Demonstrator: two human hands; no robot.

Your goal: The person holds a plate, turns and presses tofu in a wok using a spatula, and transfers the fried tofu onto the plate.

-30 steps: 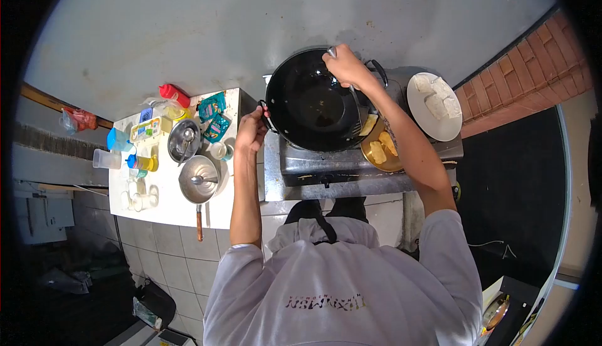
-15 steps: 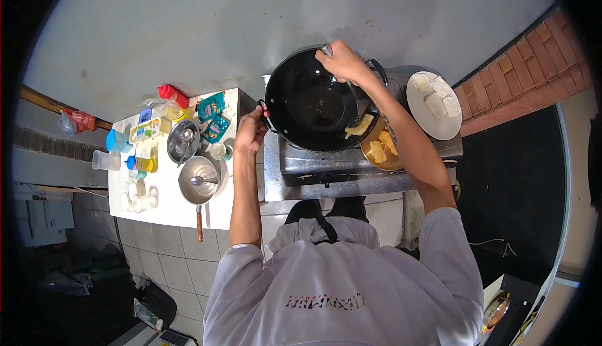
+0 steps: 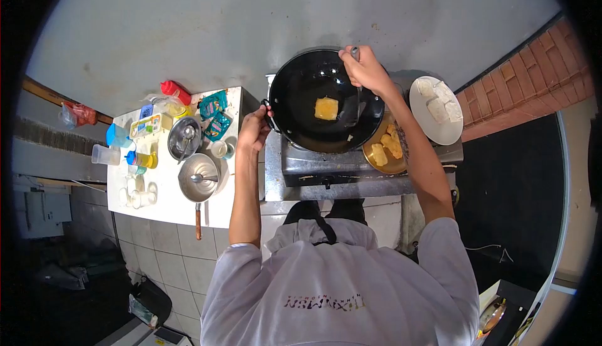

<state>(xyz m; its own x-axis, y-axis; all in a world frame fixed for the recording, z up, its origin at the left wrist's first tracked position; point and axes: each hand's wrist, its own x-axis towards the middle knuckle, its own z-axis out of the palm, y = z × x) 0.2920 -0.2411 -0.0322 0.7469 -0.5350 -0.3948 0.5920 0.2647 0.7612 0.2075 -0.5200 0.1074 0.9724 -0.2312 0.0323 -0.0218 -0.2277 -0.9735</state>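
Observation:
A black wok [image 3: 301, 129] sits on the steel stove [image 3: 401, 186]. My left hand [image 3: 254, 129] is closed on the wok's left handle. In my right hand [image 3: 365, 70] is the handle of a metal spatula [image 3: 359, 109], its blade down inside the wok on the right side. A square yellow piece of food [image 3: 326, 109] lies in the middle of the wok, left of the spatula and apart from it. A tiny scrap rests near the wok's lower edge. Golden pieces [image 3: 392, 144] lie in a yellowish bowl [image 3: 390, 169], partly behind my right forearm.
An oval white plate [image 3: 442, 135] with several pale pieces stands at the right by a brick ledge [image 3: 520, 82]. On the white table [image 3: 169, 211] at the left are a saucepan [image 3: 189, 186], a metal bowl [image 3: 175, 134], bottles, cups and green packets [image 3: 217, 126].
The yellow piece has moved from the wok's lower right edge to its middle and now lies flat. My right hand with the spatula has shifted right. My left hand stays on the handle.

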